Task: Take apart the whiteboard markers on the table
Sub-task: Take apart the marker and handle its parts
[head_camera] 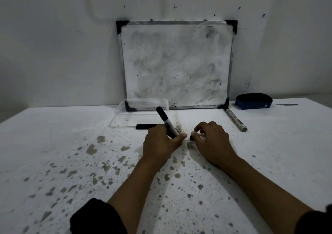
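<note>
My left hand [161,142] grips a whiteboard marker [166,121] with a white barrel and a black cap that points up and away from me. Close beside it, my right hand [210,140] pinches a small black piece [191,138] between thumb and fingers; what the piece is I cannot tell. A black marker part [145,126] lies flat on the table just left of my left hand. A second marker body [236,119], white with no cap on its near end, lies to the right below the whiteboard's corner.
A smeared whiteboard [177,65] leans against the wall at the back of the stained white table [71,162]. A clear plastic tray [125,115] sits in front of its lower left corner. A blue eraser [253,101] rests at the back right.
</note>
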